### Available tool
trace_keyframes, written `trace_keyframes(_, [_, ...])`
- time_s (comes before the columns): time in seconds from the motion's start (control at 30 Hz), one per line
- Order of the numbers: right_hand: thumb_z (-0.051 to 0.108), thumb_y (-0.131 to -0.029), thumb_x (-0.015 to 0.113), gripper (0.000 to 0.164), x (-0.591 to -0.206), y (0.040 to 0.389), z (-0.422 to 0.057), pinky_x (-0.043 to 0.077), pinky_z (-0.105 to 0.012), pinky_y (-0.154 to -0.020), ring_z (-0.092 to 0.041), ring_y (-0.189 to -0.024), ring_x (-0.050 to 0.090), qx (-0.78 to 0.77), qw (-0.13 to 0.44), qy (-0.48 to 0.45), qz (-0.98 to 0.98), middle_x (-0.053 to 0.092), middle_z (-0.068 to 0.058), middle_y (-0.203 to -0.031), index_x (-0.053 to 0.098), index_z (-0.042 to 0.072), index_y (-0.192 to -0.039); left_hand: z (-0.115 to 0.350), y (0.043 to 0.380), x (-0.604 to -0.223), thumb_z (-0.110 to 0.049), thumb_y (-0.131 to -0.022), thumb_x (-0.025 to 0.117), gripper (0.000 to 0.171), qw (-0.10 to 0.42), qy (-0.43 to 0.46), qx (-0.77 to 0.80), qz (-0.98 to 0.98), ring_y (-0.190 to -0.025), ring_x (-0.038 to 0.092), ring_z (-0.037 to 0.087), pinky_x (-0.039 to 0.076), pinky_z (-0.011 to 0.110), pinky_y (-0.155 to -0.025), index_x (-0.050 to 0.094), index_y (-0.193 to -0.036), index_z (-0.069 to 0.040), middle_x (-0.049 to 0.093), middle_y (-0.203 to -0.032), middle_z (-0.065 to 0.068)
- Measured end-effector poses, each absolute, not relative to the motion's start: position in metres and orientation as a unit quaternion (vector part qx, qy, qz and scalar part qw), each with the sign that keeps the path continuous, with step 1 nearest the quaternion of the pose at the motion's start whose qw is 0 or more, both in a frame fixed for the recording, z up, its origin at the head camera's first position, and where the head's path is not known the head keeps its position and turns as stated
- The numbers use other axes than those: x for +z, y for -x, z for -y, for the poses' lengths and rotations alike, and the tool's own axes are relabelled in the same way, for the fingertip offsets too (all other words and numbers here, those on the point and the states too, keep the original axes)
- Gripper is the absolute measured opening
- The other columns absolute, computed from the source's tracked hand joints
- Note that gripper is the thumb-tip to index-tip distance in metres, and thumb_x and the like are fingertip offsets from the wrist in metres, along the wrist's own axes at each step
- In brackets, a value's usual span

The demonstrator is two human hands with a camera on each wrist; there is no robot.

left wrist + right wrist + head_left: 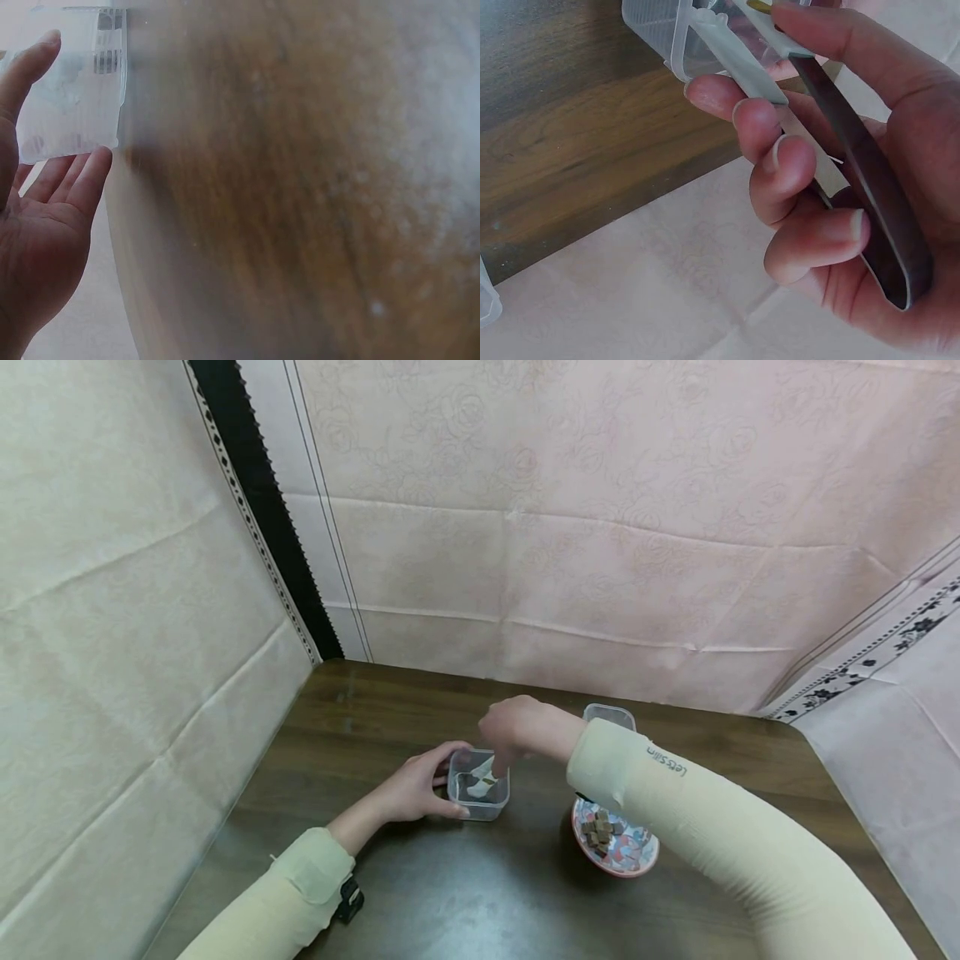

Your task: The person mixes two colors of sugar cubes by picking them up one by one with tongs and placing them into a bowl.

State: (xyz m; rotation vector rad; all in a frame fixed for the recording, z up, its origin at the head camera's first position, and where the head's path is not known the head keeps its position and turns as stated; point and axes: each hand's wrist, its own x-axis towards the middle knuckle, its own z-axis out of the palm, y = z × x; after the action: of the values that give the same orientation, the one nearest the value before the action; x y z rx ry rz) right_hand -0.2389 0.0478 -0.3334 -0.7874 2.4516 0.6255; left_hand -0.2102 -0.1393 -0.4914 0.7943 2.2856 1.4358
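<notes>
My left hand (420,787) grips a clear plastic container (483,811) on the table, thumb on the near side and fingers behind. The left wrist view shows the same container (75,112) between the thumb and fingers. Over its right side, my right hand (517,727) holds tongs (877,180) with metal arms and white tips. Those tips (480,788) reach down inside the container and stand apart from each other. A small yellow-green patch (759,6) shows beside the right index fingertip; I cannot tell whether the tongs hold anything.
Right of the container, a patterned bowl (626,862) with a reddish rim holds several brown cubes (600,831). Part of the bowl lies under the right sleeve (697,802). A second clear container (609,714) stands behind that forearm. Pale cloth hangs beyond the dark wooden table's (360,702) back edge.
</notes>
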Motion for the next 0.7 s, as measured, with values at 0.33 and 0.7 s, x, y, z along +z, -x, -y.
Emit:
trace_keyframes(0.33, [0.046, -0.087, 0.083, 0.038, -0.342, 0.230, -0.044, 0.056, -0.032, -0.069, -0.013, -0.075, 0.062, 0.227, 0.236, 0.289, -0.900, 0.068, 0.005, -0.084, 0.073, 0.016, -0.108, 0.140, 0.211, -0.493, -0.015, -0.085, 0.093, 0.086, 0.165, -0.283, 0.507, -0.797, -0.142, 0.054, 0.036, 0.052, 0.046, -0.111, 0.045, -0.157, -0.014, 0.053, -0.153, 0.016])
trace_keyframes(0.7, [0.039, -0.091, 0.081, 0.037, -0.350, 0.225, -0.041, 0.061, -0.035, -0.082, -0.015, -0.089, 0.065, 0.242, 0.211, 0.306, -0.896, 0.072, 0.003, -0.110, 0.075, 0.017, -0.121, 0.140, 0.211, -0.492, -0.014, -0.085, 0.093, 0.086, 0.166, -0.281, 0.508, -0.797, -0.144, 0.053, 0.037, 0.052, 0.046, -0.112, 0.045, -0.156, -0.014, 0.052, -0.156, 0.018])
